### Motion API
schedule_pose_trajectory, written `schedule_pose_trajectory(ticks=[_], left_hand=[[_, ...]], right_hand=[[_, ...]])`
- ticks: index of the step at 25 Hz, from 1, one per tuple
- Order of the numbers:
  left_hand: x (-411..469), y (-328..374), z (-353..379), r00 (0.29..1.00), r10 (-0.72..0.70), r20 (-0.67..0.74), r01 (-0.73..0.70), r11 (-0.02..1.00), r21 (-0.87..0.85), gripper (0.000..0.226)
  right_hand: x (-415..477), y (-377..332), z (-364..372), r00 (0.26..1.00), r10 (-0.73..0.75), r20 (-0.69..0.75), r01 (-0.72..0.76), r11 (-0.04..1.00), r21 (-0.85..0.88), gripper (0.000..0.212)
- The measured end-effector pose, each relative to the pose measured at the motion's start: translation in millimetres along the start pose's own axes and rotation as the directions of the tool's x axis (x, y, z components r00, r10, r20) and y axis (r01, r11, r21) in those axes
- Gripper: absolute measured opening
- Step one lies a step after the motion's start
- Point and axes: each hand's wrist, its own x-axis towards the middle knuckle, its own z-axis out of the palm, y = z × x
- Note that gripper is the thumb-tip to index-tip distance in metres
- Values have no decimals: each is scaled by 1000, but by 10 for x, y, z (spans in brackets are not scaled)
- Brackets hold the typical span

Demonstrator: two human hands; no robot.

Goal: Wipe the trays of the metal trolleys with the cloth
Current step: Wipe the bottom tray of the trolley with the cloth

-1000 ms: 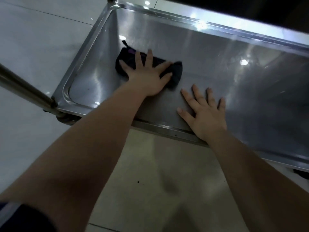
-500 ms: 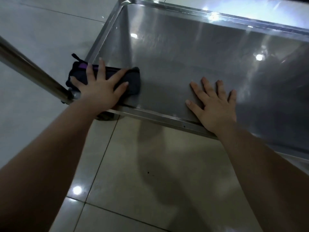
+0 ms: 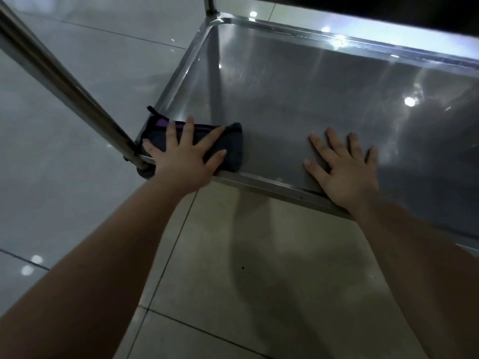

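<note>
A shiny metal trolley tray [image 3: 298, 99] fills the upper right of the view, low above the floor. A folded dark cloth [image 3: 233, 149] with a purple stripe lies in the tray's near left corner. My left hand [image 3: 186, 159] presses flat on the cloth, fingers spread over it. My right hand [image 3: 342, 167] rests palm down on the bare tray bottom by the near rim, fingers apart, holding nothing.
A slanted metal trolley post [image 3: 64, 84] runs from the upper left down to the tray's near left corner. Another post [image 3: 210, 6] rises at the far left corner. Glossy floor tiles [image 3: 259, 281] lie below and to the left. A dark shelf overhangs the top right.
My left hand has slid the cloth from the tray's middle left toward me into the near left corner. My right hand has stayed flat in place.
</note>
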Motion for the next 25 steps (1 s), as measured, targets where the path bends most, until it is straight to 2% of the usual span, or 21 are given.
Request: schedule_pose_trajectory(ticks=[4,9,14,18,21,25], left_hand=[[-87,59,21,999,49,-9,-49,999,21,63],[128,-60,30,986,144,-80,-145,989,-6,61],[1007,131,-154,974,209,-85,-214,975,-54,54],[1600,402,-367,980,198,11,-198,980,-35,54],[1392,384,-393,979,201,18,-200,979,-32,55],[429,-48,-117,969,245,34,-245,969,-24,56]], right_hand=[[148,-448,-30,994,104,22,-105,990,89,63],[203,-725,95,999,40,12,-39,998,-44,64],[204,-697,109,999,46,25,-45,997,-57,64],[222,-696,80,997,66,37,-64,997,-44,64],[225,-698,63,997,64,45,-63,998,-21,66],[218,-687,80,998,59,24,-59,998,-5,69]])
